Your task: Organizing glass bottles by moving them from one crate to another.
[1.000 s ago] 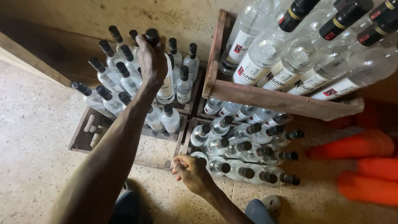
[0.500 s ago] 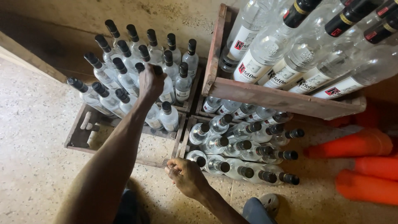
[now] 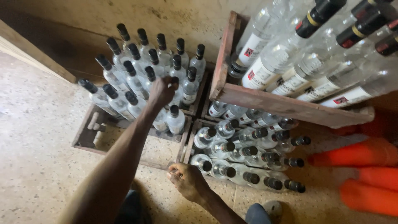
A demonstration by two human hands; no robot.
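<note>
The floor (image 3: 37, 157) underfoot is pale speckled terrazzo, worn and dusty, with a thin joint line running through it near the lower right. Along the far side stands a rough plastered wall (image 3: 178, 16), yellowish and stained, falling into deep shadow where it meets the floor, and a bare wooden plank (image 3: 33, 58) slants along its foot on the left. The light is dim and warm, brightest on the open floor at the left, while blurred orange cone shapes (image 3: 356, 153) lie on the floor at the right edge.
</note>
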